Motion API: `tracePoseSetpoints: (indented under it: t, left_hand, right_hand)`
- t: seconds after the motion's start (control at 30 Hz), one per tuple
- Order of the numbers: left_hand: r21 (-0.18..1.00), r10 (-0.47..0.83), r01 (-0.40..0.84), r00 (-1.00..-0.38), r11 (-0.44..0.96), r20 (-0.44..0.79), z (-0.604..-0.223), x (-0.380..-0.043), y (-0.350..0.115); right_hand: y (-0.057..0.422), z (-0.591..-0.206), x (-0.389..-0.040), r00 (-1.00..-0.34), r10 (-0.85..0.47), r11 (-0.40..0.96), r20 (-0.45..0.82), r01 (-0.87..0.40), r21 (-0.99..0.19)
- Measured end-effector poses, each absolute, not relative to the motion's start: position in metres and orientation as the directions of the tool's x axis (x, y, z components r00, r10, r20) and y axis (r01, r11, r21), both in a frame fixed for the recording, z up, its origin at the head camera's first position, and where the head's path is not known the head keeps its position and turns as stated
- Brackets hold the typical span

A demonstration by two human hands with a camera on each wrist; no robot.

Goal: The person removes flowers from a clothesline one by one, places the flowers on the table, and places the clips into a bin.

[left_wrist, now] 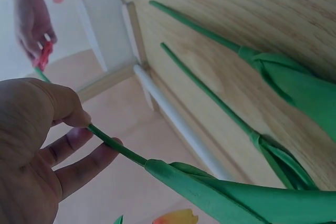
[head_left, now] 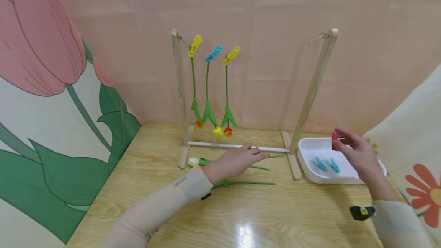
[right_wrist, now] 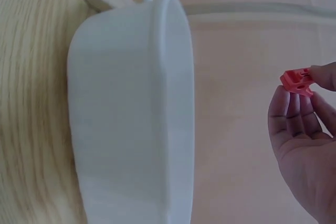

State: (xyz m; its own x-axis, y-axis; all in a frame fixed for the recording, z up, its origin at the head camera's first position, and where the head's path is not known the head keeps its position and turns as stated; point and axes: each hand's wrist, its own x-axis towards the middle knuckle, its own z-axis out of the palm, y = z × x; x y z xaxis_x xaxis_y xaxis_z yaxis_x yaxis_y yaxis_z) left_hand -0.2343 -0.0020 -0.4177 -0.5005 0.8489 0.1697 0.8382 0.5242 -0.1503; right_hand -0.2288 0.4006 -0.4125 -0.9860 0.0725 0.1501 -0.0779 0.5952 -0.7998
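My left hand (head_left: pixel 237 162) pinches the green stem (left_wrist: pixel 127 152) of an artificial tulip, lifted off the table; its bloom is hidden in the head view. Two more tulips lie under that hand, one with a white bloom (head_left: pixel 193 161) and one with its stem (head_left: pixel 253 183) nearer to me. Over the white tray (head_left: pixel 311 179), my right hand (head_left: pixel 358 154) holds a red clothespin (right_wrist: pixel 298 81) between thumb and fingers. Three tulips hang bloom-down from a string (head_left: pixel 275 50), clipped by a yellow clothespin (head_left: pixel 195 46), a blue clothespin (head_left: pixel 214 53) and another yellow clothespin (head_left: pixel 231 56).
Two blue clothespins, one on the left (head_left: pixel 319 163) and one on the right (head_left: pixel 332 165), lie in the tray. A wooden frame carries the string between its left post (head_left: pixel 179 87) and right post (head_left: pixel 314 91). A white bar (head_left: pixel 210 145) joins the feet low down.
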Motion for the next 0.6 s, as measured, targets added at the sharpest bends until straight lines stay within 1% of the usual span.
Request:
tracePoseSetpoints:
  t: [0.2, 0.4, 0.6]
  left_hand:
    - [-0.159, 0.859, 0.847, -0.483, 0.508, 0.172, -0.423, -0.234, 0.004]
    - [-0.171, 0.866, 0.850, -0.479, 0.498, 0.144, -0.428, -0.233, 0.010]
    - [-0.185, 0.858, 0.838, -0.505, 0.513, 0.096, -0.438, -0.231, 0.017]
  right_hand:
    - [0.409, -0.420, -0.229, -0.988, 0.099, 0.655, 0.116, -0.023, -0.756]
    - [0.418, -0.425, -0.231, -0.986, 0.127, 0.718, 0.108, 0.016, -0.696]
    - [0.427, -0.430, -0.231, -0.986, 0.126, 0.761, 0.107, 0.027, -0.648]
